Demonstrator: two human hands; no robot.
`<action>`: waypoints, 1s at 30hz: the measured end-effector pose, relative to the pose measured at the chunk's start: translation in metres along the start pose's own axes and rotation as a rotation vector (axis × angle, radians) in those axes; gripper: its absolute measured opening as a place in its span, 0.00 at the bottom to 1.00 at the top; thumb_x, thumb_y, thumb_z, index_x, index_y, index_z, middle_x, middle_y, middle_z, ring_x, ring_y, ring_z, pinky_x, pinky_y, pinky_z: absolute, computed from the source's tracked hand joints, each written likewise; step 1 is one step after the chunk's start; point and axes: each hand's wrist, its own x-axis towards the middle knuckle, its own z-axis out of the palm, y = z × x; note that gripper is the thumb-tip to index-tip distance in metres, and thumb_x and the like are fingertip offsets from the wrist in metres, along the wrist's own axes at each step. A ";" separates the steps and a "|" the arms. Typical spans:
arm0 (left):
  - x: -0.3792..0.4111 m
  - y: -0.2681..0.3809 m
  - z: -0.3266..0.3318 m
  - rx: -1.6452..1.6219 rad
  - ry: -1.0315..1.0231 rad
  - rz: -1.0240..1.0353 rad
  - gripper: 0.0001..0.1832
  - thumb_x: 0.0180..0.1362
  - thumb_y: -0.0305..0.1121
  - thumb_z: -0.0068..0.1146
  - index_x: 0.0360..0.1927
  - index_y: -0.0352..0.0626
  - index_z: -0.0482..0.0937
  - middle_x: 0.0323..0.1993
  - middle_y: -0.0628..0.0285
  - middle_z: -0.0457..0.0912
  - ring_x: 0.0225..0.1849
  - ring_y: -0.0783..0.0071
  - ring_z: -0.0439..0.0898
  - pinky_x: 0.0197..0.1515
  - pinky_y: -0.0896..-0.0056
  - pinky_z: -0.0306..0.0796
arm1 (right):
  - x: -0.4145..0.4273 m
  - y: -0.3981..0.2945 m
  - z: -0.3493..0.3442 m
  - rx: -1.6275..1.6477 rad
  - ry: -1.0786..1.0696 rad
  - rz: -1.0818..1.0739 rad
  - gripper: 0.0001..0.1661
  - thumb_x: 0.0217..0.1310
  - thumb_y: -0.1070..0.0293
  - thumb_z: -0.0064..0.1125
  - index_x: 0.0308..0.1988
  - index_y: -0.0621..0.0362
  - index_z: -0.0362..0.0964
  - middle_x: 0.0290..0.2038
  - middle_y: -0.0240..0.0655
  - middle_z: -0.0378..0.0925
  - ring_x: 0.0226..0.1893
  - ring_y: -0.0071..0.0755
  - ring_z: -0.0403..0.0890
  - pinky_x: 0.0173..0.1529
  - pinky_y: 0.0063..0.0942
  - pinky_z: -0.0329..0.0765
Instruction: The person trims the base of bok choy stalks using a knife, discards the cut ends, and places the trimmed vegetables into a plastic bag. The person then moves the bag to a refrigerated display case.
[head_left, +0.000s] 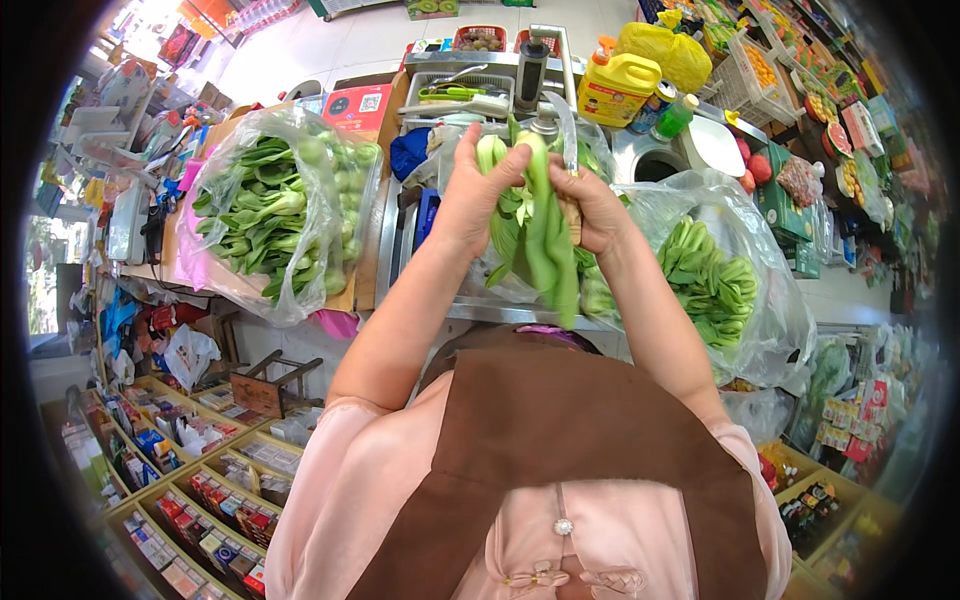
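A head of bok choy (541, 225) hangs leaf-down between my hands over the sink counter, partly blurred. My left hand (484, 187) grips its pale stem end, thumb across the front. In my right hand (592, 206) is a knife with a wooden handle; its curved blade (568, 131) points up and away from me. The right thumb and fingertips are against the edge of the bok choy. Beneath my hands, clear plastic and more greens are partly hidden. To the left stands a clear plastic bag of bok choy (270, 206); another bag of bok choy (709, 277) sits to the right.
Beyond my hands are a black-and-steel faucet (532, 71), a grey utensil tray (457, 94) and a yellow pump jug (615, 86). A white scale-like pan (716, 142) stands back right. At lower left are a wooden stool (274, 386) and shelves of boxed packs (217, 517).
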 end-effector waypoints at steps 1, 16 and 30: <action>0.000 0.000 0.004 -0.001 0.001 0.047 0.60 0.52 0.38 0.74 0.75 0.36 0.38 0.57 0.48 0.71 0.55 0.66 0.76 0.54 0.66 0.73 | 0.001 -0.003 0.007 -0.103 0.065 -0.022 0.29 0.60 0.64 0.68 0.57 0.62 0.67 0.31 0.33 0.78 0.23 0.24 0.79 0.27 0.23 0.79; -0.032 0.048 -0.045 0.445 -0.373 -0.005 0.48 0.42 0.22 0.75 0.67 0.45 0.60 0.51 0.64 0.76 0.53 0.76 0.75 0.56 0.71 0.71 | -0.044 -0.044 0.043 -0.936 -0.116 -0.035 0.18 0.51 0.71 0.68 0.45 0.61 0.79 0.25 0.21 0.70 0.24 0.13 0.68 0.27 0.18 0.65; -0.056 0.054 -0.022 1.028 -0.110 0.509 0.44 0.35 0.27 0.80 0.57 0.47 0.65 0.45 0.61 0.74 0.46 0.69 0.76 0.51 0.68 0.72 | -0.047 -0.026 0.054 -0.690 0.259 -0.231 0.30 0.52 0.65 0.73 0.55 0.59 0.74 0.36 0.26 0.79 0.17 0.10 0.66 0.18 0.15 0.59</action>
